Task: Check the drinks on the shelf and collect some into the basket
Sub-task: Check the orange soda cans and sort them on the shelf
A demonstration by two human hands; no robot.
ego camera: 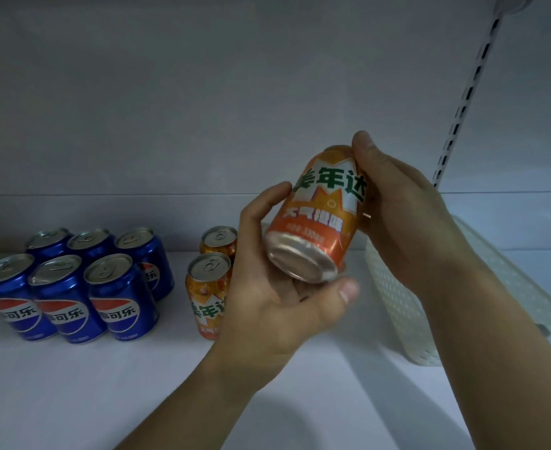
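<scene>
White shop shelf (73, 384) with a pale back wall and a slotted metal upright, so pretty dim and plain. Looks like we're at the checking step: one orange aluminium soda can with green lettering (319, 216) is held up off the shelf, tipped so its silvery bottom faces the camera, probably to read the date. Left hand (277, 306) cups it from below, fingers curled round the lower end, thumb under the rim. Right hand (394, 203) wraps the upper end, fingers bent around the far side. So both are closed on the same can. Just right of the can, partly behind the right arm, sits the white perforated plastic basket (394, 306). Left of the can stand two more orange cans (207, 287), and further left a cluster of blue cola cans (66, 287). Next I'd guess: let go with one hand and lower it upright into the basket, gently so it doesn't tip
</scene>
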